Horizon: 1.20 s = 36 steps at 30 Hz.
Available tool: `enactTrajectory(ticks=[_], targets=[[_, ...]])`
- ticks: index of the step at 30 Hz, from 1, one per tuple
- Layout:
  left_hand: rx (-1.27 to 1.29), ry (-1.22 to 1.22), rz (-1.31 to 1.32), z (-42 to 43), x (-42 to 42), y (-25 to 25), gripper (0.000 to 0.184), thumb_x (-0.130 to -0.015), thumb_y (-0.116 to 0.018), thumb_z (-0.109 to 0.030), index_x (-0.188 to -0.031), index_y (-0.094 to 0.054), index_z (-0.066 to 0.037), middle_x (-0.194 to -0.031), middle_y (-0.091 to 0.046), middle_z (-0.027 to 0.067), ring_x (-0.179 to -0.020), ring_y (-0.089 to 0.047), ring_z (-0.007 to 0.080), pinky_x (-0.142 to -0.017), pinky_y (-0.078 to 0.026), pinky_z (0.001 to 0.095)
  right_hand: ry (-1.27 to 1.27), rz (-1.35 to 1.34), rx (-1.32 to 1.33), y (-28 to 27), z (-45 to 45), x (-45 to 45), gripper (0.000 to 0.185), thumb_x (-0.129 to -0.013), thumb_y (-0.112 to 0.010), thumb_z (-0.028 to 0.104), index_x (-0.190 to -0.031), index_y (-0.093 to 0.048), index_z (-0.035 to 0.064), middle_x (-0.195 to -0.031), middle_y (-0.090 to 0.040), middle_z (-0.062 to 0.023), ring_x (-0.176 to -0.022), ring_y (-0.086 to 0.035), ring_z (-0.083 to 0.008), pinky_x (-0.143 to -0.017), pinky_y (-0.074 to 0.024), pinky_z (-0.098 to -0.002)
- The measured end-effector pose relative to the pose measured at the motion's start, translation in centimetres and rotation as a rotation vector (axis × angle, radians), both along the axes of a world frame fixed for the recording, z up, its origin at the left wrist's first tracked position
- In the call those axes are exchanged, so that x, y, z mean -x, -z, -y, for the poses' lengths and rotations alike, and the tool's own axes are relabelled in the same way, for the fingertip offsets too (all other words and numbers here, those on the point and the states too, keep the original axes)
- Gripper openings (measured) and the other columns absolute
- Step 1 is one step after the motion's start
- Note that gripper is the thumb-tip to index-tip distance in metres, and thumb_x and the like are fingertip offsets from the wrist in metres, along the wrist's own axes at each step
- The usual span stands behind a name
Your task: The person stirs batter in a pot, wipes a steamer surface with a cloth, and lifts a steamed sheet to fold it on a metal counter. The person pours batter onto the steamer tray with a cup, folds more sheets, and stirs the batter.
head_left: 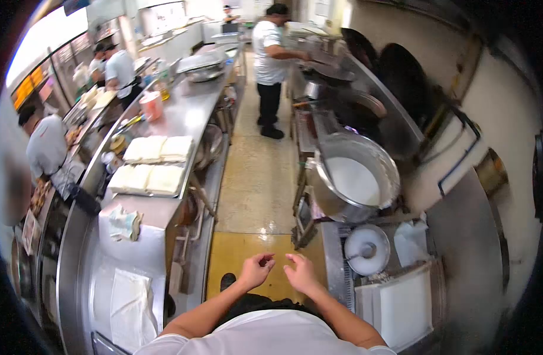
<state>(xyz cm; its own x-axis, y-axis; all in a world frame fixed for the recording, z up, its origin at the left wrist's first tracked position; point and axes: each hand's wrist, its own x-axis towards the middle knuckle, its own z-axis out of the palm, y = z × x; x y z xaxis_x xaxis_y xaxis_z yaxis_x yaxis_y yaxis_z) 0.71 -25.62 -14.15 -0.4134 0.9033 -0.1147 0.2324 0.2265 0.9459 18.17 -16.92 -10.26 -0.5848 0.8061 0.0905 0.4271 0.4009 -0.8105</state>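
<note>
Two-handed but holding nothing visible: hovering with the left hand and the right hand side by side, apart, above the yellow floor. Curling the fingers loosely on both, leaving a slight gap at the fingertips, pinching nothing. Apparently pausing between holds at this step, rather than working on any one thing.

Looking outward to the right, finding the bowl nearest but untouched, carrying a round utensil inside. Nearer the body on that side, seeing a pale slab lying in a frame. Beyond the bowl, seeing the pot holding white liquid.

Across to the left, seeing the table bearing white blocks in two rows, and closer, a crumpled rag. Farther up the aisle, seeing a person in a white top standing at the stove side.

For any grasp at the bowl, probably calling for turning right, extending the right hand and spreading its fingers first; for the blocks, calling for stepping forward and reaching left.
</note>
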Motion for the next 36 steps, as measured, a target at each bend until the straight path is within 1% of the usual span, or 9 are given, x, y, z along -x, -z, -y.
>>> enactTrajectory(ticks=[3, 4, 8, 10, 16, 22, 25, 29, 36], targets=[[-0.063, -0.14, 0.03, 2.7, 5.1, -2.3, 0.031, -0.096, -0.073, -0.016, -0.123, -0.072, 0.0, -0.104, -0.078, 0.0151, -0.09, -0.072, 0.0173, -0.083, -0.058, 0.0322, -0.113, 0.035, -0.007, -0.9, 0.5, 6.1, 0.037, -0.086, -0.072, 0.013, -0.119, -0.07, -0.0032, -0.115, -0.072, -0.0229, -0.108, -0.07, -0.034, -0.096, -0.0552, -0.0417], [-0.079, -0.185, 0.053, 3.7, 7.0, -3.0, 0.031, -0.096, -0.073, -0.015, -0.123, -0.071, 0.0, -0.104, -0.077, 0.0145, -0.09, -0.072, 0.0169, -0.083, -0.058, 0.0316, -0.172, 0.04, 0.08, -1.2, 0.8, 8.5, 0.04, -0.087, -0.068, 0.018, -0.122, -0.068, -0.0033, -0.121, -0.069, -0.0243, -0.113, -0.066, -0.0391, -0.101, -0.051, -0.0461], [-0.113, -0.358, 0.142, 8.8, 15.8, -3.8, 0.031, -0.097, -0.073, -0.01, -0.125, -0.069, 0.003, -0.101, -0.075, 0.0077, -0.093, -0.069, 0.013, -0.085, -0.056, 0.0285, -0.362, 0.032, 0.118, -2.2, 3.4, 19.8, 0.042, -0.089, -0.067, 0.018, -0.124, -0.067, -0.0047, -0.121, -0.069, -0.0252, -0.113, -0.066, -0.0395, -0.1, -0.0515, -0.0466], [-0.143, -0.49, 0.166, 11.7, 20.4, -4.0, 0.03, -0.097, -0.072, -0.009, -0.124, -0.069, 0.002, -0.103, -0.075, 0.0093, -0.09, -0.069, 0.0131, -0.082, -0.056, 0.0293, -0.457, 0.011, 0.16, -2.7, 5.4, 26.0, 0.043, -0.09, -0.066, 0.018, -0.125, -0.066, -0.0055, -0.121, -0.068, -0.0258, -0.113, -0.066, -0.0403, -0.1, -0.0517, -0.0468], [-0.325, -0.865, 0.333, 20.7, 32.2, -3.1, 0.033, -0.097, -0.067, -0.001, -0.129, -0.063, 0.003, -0.109, -0.07, 0.0077, -0.086, -0.067, 0.012, -0.079, -0.055, 0.026, -0.77, 0.091, -0.089, -3.9, 11.5, 44.1, 0.044, -0.087, -0.067, 0.014, -0.126, -0.065, -0.0048, -0.119, -0.068, -0.0251, -0.116, -0.063, -0.041, -0.103, -0.0502, -0.0463], [-0.32, -1.027, 0.274, 26.4, 38.7, -2.0, 0.033, -0.099, -0.063, -0.001, -0.132, -0.061, 0.003, -0.113, -0.068, 0.011, -0.091, -0.068, 0.0164, -0.081, -0.057, 0.03, -0.843, 0.067, -0.297, -2.3, 17.3, 58.6, 0.044, -0.087, -0.066, 0.017, -0.125, -0.061, -0.0052, -0.121, -0.063, -0.0245, -0.119, -0.058, -0.0424, -0.102, -0.0486, -0.0484], [-0.329, -1.083, 0.295, 27.2, 39.7, -2.1, 0.032, -0.099, -0.063, 0.001, -0.13, -0.062, 0.003, -0.111, -0.069, 0.0104, -0.089, -0.068, 0.0149, -0.08, -0.056, 0.0282, -0.876, 0.217, -0.373, -2.9, 19.1, 62.4, 0.036, -0.087, -0.067, 0.017, -0.115, -0.061, -0.0043, -0.118, -0.063, -0.0237, -0.116, -0.059, -0.0417, -0.099, -0.0498, -0.0495], [-0.318, -1.124, 0.362, 27.1, 40.0, -2.5, 0.03, -0.098, -0.062, 0.003, -0.128, -0.063, 0.003, -0.112, -0.068, 0.0106, -0.089, -0.068, 0.0143, -0.079, -0.055, 0.0274, -0.84, 0.131, -0.418, 1.1, 20.0, 65.0, 0.023, -0.086, -0.063, 0.011, -0.104, -0.061, -0.0027, -0.106, -0.064, -0.0244, -0.103, -0.063, -0.043, -0.089, -0.0531, -0.0541], [-0.393, -1.018, 0.05, 26.0, 37.8, -4.7, 0.034, -0.096, -0.059, 0.008, -0.13, -0.06, 0.002, -0.112, -0.063, 0.009, -0.086, -0.064, 0.014, -0.08, -0.056, 0.0294, -0.893, -0.019, -0.33, 0.0, 17.9, 60.1, 0.023, -0.083, -0.067, 0.012, -0.101, -0.061, -0.002, -0.1, -0.063, -0.0234, -0.096, -0.064, -0.0435, -0.086, -0.0527, -0.052]])
